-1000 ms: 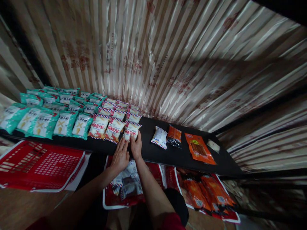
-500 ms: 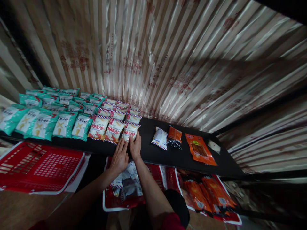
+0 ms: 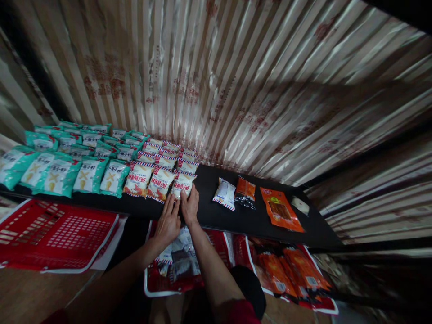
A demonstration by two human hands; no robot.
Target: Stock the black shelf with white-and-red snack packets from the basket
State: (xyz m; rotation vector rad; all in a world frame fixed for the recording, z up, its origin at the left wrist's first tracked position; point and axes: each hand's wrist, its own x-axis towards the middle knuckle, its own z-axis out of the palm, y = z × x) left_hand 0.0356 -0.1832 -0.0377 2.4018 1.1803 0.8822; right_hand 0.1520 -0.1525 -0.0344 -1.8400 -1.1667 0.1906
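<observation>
On the black shelf [image 3: 111, 205], a white packet with a striped edge [image 3: 182, 183] leans at the right end of the front row. My left hand [image 3: 168, 221] touches its lower left edge, fingers stretched out. At its lower right side is my right hand [image 3: 191, 204], the thumb on its front and the fingers along its edge, so the packet sits between both hands. Two matching packets [image 3: 159, 183] stand just left of it, with several more behind. Farther left are rows of teal packets [image 3: 60, 174].
A white-and-blue packet [image 3: 224, 194], a small orange one [image 3: 245, 191], a flat orange one [image 3: 281, 209] and a pale object [image 3: 300, 205] lie on the right. Red baskets [image 3: 83, 234] hang below; two hold packets. Behind rises a pleated curtain [image 3: 209, 81].
</observation>
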